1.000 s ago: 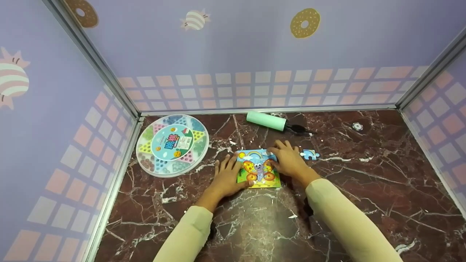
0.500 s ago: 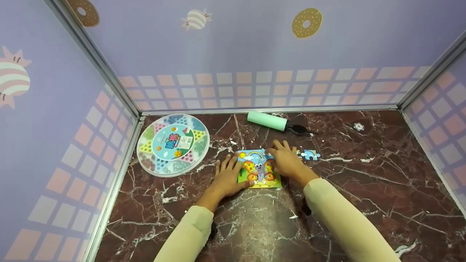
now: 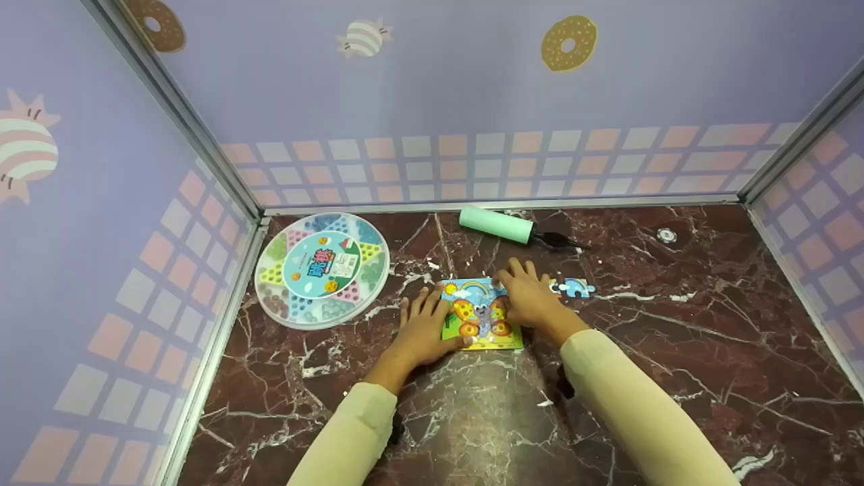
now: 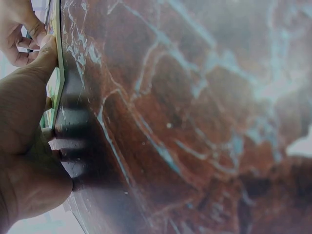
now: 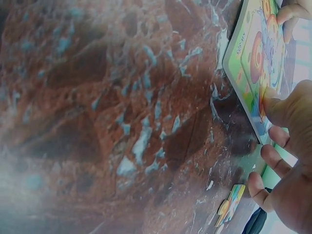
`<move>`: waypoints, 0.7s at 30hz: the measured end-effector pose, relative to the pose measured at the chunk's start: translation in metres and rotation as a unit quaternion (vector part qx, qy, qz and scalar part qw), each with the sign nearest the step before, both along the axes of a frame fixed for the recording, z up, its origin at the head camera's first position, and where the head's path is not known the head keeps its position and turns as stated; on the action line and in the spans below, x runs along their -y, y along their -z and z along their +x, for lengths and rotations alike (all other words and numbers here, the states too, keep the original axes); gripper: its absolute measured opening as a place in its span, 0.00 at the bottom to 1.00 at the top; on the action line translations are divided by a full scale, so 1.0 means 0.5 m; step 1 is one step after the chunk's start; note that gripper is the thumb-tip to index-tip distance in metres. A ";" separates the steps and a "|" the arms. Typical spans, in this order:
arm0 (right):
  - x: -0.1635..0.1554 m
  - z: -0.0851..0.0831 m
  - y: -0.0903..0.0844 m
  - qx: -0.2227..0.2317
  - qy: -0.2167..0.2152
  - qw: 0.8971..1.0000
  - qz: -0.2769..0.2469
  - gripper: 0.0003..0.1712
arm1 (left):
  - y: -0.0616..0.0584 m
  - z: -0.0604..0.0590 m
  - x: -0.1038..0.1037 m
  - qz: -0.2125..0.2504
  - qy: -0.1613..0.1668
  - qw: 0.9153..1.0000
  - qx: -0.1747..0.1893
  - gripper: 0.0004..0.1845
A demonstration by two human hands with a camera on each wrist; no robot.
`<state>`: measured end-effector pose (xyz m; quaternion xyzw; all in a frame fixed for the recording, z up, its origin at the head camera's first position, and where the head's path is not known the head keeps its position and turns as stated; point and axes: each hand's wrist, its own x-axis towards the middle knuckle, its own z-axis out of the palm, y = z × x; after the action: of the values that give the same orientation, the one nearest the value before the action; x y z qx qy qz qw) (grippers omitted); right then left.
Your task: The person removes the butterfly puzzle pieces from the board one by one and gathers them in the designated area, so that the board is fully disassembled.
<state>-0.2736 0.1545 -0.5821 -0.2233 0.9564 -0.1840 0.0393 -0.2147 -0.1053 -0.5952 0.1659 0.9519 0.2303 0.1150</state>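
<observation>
While I've got both hands down on the marble worktop (image 3: 675,351), the butterfly puzzle (image 3: 480,316) lies flat between them: left hand (image 3: 424,328) has relaxed fingers at its left edge, right hand (image 3: 531,299) presses flat on its right side. A loose puzzle piece (image 3: 575,288) lies just right.

Long cream sleeves (image 3: 628,398), bare hands
</observation>
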 end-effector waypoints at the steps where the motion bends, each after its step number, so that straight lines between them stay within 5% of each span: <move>1: 0.000 0.000 0.001 -0.001 0.000 1.000 -0.001 0.20 | 0.000 0.000 0.000 0.000 0.000 1.000 0.001 0.36; 21: 0.007 0.000 0.006 -0.004 -0.006 1.000 0.015 0.29 | -0.003 0.002 -0.001 -0.005 0.001 1.000 0.000 0.39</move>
<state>-0.2734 0.1508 -0.5850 -0.2287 0.9580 -0.1684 0.0401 -0.2136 -0.1050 -0.5936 0.1663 0.9530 0.2251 0.1162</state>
